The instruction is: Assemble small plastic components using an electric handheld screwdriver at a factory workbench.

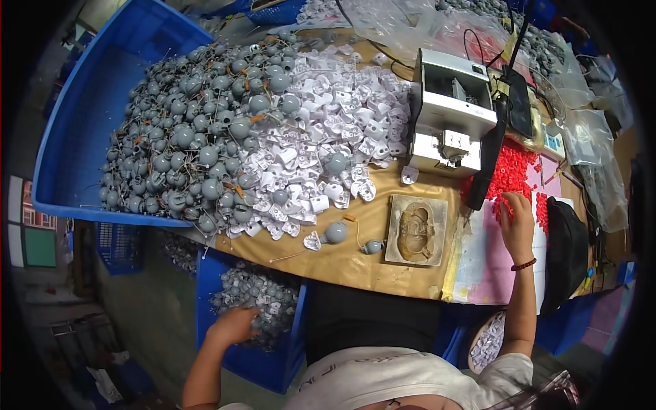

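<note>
My left hand (236, 325) reaches over a blue bin (298, 335) below the table's front edge. Its fingers are loosely apart, with nothing visible in them, above a heap of grey and white plastic parts (263, 294). At the table's right, my right hand (518, 222) has its fingertips drawn together beside small red plastic pieces (509, 174); what they pinch is hidden. Between the hands lie a grey ball-shaped part (335, 232), a smaller grey ball part (372, 247) and a white plastic part (311, 240). Right of these sits a square block with a shaped hollow (417, 230).
A large pile of grey ball parts (184, 137) spills from a tilted blue crate (75, 143). White plastic parts (342, 116) are heaped beside it. A white bench machine (451, 113) stands behind the block. A black pouch (566, 253) lies right of my right hand.
</note>
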Demonstrator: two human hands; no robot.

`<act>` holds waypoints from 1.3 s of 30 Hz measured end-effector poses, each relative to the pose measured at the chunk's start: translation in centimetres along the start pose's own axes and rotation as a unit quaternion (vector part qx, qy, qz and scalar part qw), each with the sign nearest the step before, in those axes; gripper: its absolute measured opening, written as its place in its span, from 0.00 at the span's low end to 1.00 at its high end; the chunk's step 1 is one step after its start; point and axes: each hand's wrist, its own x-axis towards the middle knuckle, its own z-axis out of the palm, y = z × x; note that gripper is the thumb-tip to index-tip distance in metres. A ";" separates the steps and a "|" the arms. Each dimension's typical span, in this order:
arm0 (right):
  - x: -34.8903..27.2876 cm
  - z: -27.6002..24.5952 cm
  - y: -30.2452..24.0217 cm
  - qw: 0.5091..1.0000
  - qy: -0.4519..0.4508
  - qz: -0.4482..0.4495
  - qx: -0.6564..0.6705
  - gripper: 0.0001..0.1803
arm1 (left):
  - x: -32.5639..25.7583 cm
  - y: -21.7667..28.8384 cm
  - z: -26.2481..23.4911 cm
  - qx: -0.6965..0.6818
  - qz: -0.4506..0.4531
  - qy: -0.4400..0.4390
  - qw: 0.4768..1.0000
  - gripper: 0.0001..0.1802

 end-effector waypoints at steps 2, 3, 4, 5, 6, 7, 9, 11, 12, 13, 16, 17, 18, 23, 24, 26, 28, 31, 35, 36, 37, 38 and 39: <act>-0.7 0.0 0.8 0.998 -0.026 -0.005 -0.058 0.11 | 0.9 1.6 -1.4 0.003 0.004 0.053 0.999 0.17; -1.1 0.2 1.1 0.996 -0.036 -0.004 -0.081 0.12 | 2.5 2.8 -2.3 -0.023 0.043 0.133 0.990 0.15; -0.9 0.7 1.1 0.995 -0.043 -0.004 -0.086 0.12 | 3.9 4.8 -3.7 -0.025 0.074 0.200 0.977 0.13; -0.7 1.0 1.1 0.995 -0.041 -0.009 -0.085 0.12 | 5.7 6.7 -5.0 -0.022 0.108 0.265 0.958 0.12; -0.6 1.2 1.0 0.996 -0.039 -0.014 -0.085 0.11 | 7.8 8.5 -6.2 0.000 0.156 0.311 0.938 0.12; -0.4 1.2 1.1 0.995 -0.036 -0.018 -0.091 0.11 | 10.3 10.2 -7.1 0.022 0.205 0.357 0.911 0.13; -0.4 1.5 1.7 0.994 -0.033 -0.027 -0.099 0.09 | 14.7 13.6 -9.0 0.061 0.293 0.400 0.866 0.15; -0.1 1.7 1.5 0.994 -0.028 -0.034 -0.102 0.08 | 18.7 16.6 -9.9 0.106 0.343 0.409 0.839 0.15; -0.1 1.6 1.4 0.994 -0.027 -0.032 -0.097 0.07 | 20.3 17.8 -10.1 0.128 0.364 0.415 0.824 0.14; 0.1 1.5 1.2 0.995 -0.022 -0.034 -0.094 0.07 | 21.9 17.8 -10.0 0.160 0.359 0.413 0.822 0.12; 0.3 1.1 0.8 0.997 0.002 -0.037 -0.067 0.07 | 24.7 17.5 -9.8 0.194 0.356 0.407 0.819 0.11; 0.3 0.6 0.5 0.999 0.005 -0.025 -0.034 0.08 | 25.4 17.4 -9.8 0.193 0.358 0.405 0.819 0.11; 0.0 0.0 0.3 1.000 0.008 -0.009 -0.002 0.09 | 25.0 17.9 -10.4 0.173 0.368 0.408 0.817 0.13; 0.1 -1.2 -2.9 0.981 -0.015 0.009 0.192 0.11 | 20.9 23.5 -9.8 -0.057 0.414 0.277 0.865 0.15; 0.5 -0.6 -4.6 0.972 -0.031 -0.030 0.232 0.11 | 21.1 23.8 -8.4 -0.053 0.425 0.263 0.864 0.15; 1.0 0.5 -7.7 0.952 -0.063 -0.115 0.278 0.12 | 22.0 25.1 -6.8 -0.025 0.405 0.265 0.875 0.15; 1.2 1.9 -10.0 0.935 -0.083 -0.184 0.291 0.12 | 22.4 25.4 -6.3 -0.021 0.390 0.263 0.882 0.20; 1.2 4.1 -11.4 0.934 -0.075 -0.252 0.241 0.12 | 22.1 25.3 -6.6 -0.069 0.378 0.264 0.885 0.27; 1.0 5.3 -11.9 0.937 -0.064 -0.313 0.144 0.11 | 22.3 22.3 -9.9 -0.035 0.328 0.353 0.876 0.30; 0.9 5.3 -12.1 0.938 -0.064 -0.315 0.129 0.11 | 22.4 21.4 -11.0 0.011 0.292 0.398 0.869 0.29; 0.8 5.3 -12.2 0.939 -0.065 -0.316 0.114 0.12 | 22.5 20.6 -11.9 0.057 0.256 0.442 0.858 0.28; 0.7 5.4 -12.5 0.941 -0.066 -0.311 0.115 0.12 | 22.9 19.5 -12.5 0.097 0.227 0.455 0.855 0.28; 0.5 5.5 -12.7 0.942 -0.066 -0.307 0.116 0.13 | 23.8 18.4 -12.8 0.137 0.198 0.469 0.850 0.28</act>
